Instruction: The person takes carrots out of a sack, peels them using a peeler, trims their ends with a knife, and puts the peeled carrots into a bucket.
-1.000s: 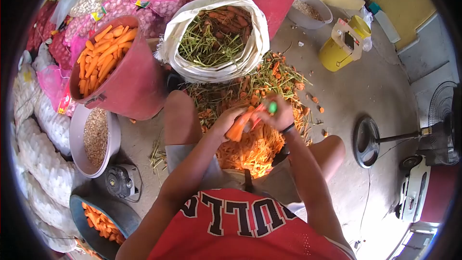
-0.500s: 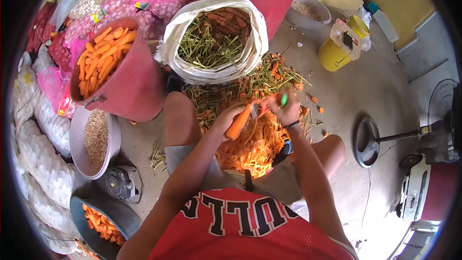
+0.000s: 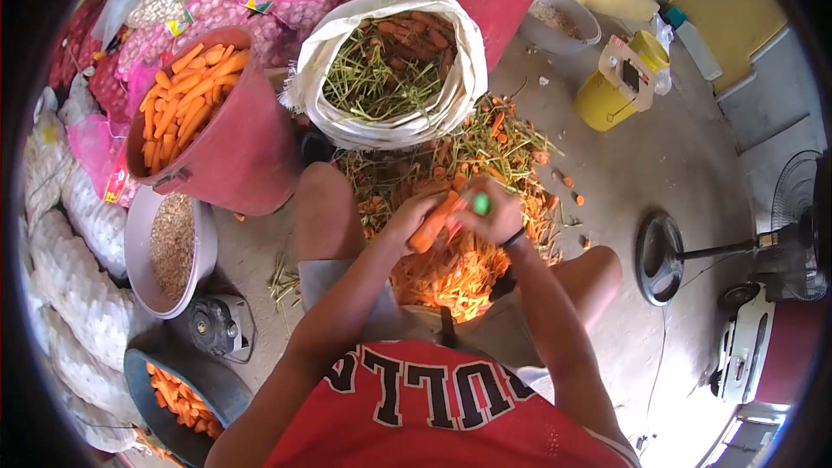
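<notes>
A carrot lies in my left hand, whose fingers are wrapped around its side. My right hand is closed on a peeler; its green end shows, while the blade is smeared by motion against the carrot. Both hands are close together over a heap of carrot peelings between my knees. Past the hands, cut carrot tops and green stalks are strewn on the floor.
An open white sack of unpeeled carrots and stalks stands ahead. Left of it is a red tub of peeled carrots. A grey basin, a blue container of carrots, a yellow bucket and a fan stand around.
My right hand with the peeler has moved left and slightly down, closer to my left hand and along the carrot. The left hand stays nearly in place.
</notes>
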`<state>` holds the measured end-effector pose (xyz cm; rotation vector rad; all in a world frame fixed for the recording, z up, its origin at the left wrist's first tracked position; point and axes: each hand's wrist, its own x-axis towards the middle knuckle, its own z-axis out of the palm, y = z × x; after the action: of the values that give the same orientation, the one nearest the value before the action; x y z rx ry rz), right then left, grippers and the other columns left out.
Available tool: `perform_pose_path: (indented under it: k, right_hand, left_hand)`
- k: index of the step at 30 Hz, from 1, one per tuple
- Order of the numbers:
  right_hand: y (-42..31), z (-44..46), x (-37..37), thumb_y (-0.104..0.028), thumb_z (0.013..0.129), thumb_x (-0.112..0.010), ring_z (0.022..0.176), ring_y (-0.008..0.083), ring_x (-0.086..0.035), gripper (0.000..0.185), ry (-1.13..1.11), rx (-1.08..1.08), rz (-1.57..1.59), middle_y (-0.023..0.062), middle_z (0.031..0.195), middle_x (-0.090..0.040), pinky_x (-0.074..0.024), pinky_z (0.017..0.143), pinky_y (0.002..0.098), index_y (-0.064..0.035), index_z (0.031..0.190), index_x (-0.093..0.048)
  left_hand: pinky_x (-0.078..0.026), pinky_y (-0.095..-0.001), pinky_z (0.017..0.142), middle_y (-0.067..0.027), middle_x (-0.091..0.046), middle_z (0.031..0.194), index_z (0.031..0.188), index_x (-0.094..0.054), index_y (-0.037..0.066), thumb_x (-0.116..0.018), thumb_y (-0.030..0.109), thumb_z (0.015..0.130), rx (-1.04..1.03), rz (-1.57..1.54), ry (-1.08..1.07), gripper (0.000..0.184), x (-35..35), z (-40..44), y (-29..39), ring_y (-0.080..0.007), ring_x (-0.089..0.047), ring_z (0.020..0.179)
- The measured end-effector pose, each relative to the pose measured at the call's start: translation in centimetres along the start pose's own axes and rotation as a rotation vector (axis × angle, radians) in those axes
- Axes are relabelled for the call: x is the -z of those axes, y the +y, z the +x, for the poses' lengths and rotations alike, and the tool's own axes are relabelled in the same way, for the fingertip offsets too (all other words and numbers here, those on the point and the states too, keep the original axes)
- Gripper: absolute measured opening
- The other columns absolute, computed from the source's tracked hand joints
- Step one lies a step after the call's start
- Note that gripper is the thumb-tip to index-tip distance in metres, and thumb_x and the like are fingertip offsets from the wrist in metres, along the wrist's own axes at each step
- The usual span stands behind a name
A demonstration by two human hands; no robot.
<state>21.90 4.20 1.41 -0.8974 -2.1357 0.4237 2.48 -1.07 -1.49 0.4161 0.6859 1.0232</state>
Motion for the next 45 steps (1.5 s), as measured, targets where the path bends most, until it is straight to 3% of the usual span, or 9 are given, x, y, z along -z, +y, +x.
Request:
perform_pose_path:
  k: [2,7,11,14,18,25,30,39,45]
  right_hand:
    - [2.8,0.6,1.5,-0.044,0.068,-0.085,0.071,0.0249,-0.07,0.062,0.063,-0.31,-0.064,0.0159,0.083,-0.069,-0.0579,0.061,0.0385,-0.0037,0.106,-0.056]
    - [4.5,-0.3,0.8,-0.056,0.073,-0.077,0.063,0.0245,-0.069,0.069,0.041,-0.417,-0.121,0.0129,0.077,-0.069,-0.0576,0.058,0.0376,-0.0031,0.11,-0.054]
    - [3.6,-1.6,-1.7,-0.064,0.079,-0.066,0.084,0.0337,-0.067,0.075,-0.231,-0.59,-0.022,0.0222,0.088,-0.066,-0.0516,0.071,0.0435,0.0004,0.116,-0.053]
    - [2.2,-1.1,-1.6,-0.062,0.09,-0.051,0.082,0.0403,-0.066,0.07,-0.574,-0.717,-0.064,0.0263,0.089,-0.066,-0.0514,0.075,0.0461,-0.0007,0.123,-0.046]
    - [1.7,-1.7,-2.4,-0.045,0.1,-0.041,0.088,0.0444,-0.063,0.049,-0.668,-0.685,-0.114,0.0298,0.092,-0.064,-0.0489,0.076,0.0496,-0.0023,0.123,-0.043]
    - [-1.5,-0.8,-1.7,-0.026,0.1,-0.046,0.082,0.0386,-0.066,0.038,-0.347,-0.337,0.093,0.0232,0.086,-0.065,-0.0517,0.071,0.0438,-0.0029,0.13,-0.047]
    - [-3.9,-0.3,-2.0,-0.059,0.071,-0.077,0.058,0.0316,-0.066,0.098,-0.349,-0.198,-0.127,0.0145,0.062,-0.061,-0.0542,0.056,0.0391,0.005,0.136,-0.04]
    - [-3.3,-0.2,-1.7,-0.056,0.076,-0.073,0.054,0.0313,-0.065,0.092,-0.255,-0.121,-0.09,0.0154,0.058,-0.059,-0.0515,0.052,0.0384,0.0102,0.132,-0.043]
    - [-4.1,0.1,-0.6,-0.051,0.082,-0.069,0.071,0.0401,-0.066,0.062,-0.27,-0.179,-0.05,0.0232,0.076,-0.065,-0.053,0.061,0.0441,0.0034,0.11,-0.059]
  left_hand:
    - [-0.055,-0.0302,0.063,-0.0075,-0.064,0.098,0.125,-0.054,0.002,-0.049,0.025,0.099,0.076,0.13,0.014,0.035,0.3,-0.6,0.3,-0.0146,-0.064,0.078]
    - [-0.056,-0.0337,0.069,-0.0034,-0.06,0.089,0.126,-0.054,0.01,-0.052,0.03,0.098,-0.02,-0.001,0.1,0.034,-1.1,-0.3,1.6,-0.0126,-0.061,0.078]
    - [-0.057,-0.0367,0.075,-0.003,-0.059,0.089,0.125,-0.053,0.012,-0.051,0.027,0.099,-0.15,-0.111,0.134,0.03,-1.4,-0.2,1.9,-0.0141,-0.061,0.077]
    - [-0.055,-0.0363,0.066,-0.0037,-0.057,0.086,0.123,-0.053,0.012,-0.051,0.026,0.099,-0.231,-0.191,0.108,0.028,-0.5,0.4,1.2,-0.0157,-0.06,0.072]
    - [-0.051,-0.0354,0.058,-0.0031,-0.055,0.083,0.123,-0.053,0.012,-0.051,0.028,0.1,-0.247,-0.34,0.136,0.028,0.4,1.1,1.1,-0.0163,-0.058,0.068]
    - [-0.053,-0.0345,0.062,-0.0032,-0.054,0.084,0.116,-0.053,0.01,-0.047,0.031,0.102,-0.299,-0.319,0.455,0.026,2.2,1.8,0.2,-0.0179,-0.058,0.072]
    - [-0.055,-0.037,0.07,-0.0054,-0.057,0.089,0.11,-0.053,0.006,-0.044,0.03,0.103,-0.275,-0.321,0.359,0.027,1.5,1.8,-0.4,-0.0198,-0.062,0.079]
    - [-0.054,-0.0339,0.067,-0.005,-0.059,0.087,0.101,-0.052,0.005,-0.05,0.025,0.1,-0.283,-0.308,0.356,0.021,1.2,2.1,-0.9,-0.0176,-0.062,0.076]
    - [-0.056,-0.0343,0.068,-0.0059,-0.062,0.092,0.106,-0.055,0.004,-0.046,0.029,0.102,-0.289,-0.255,0.306,0.026,1.8,2.0,-1.0,-0.018,-0.065,0.079]
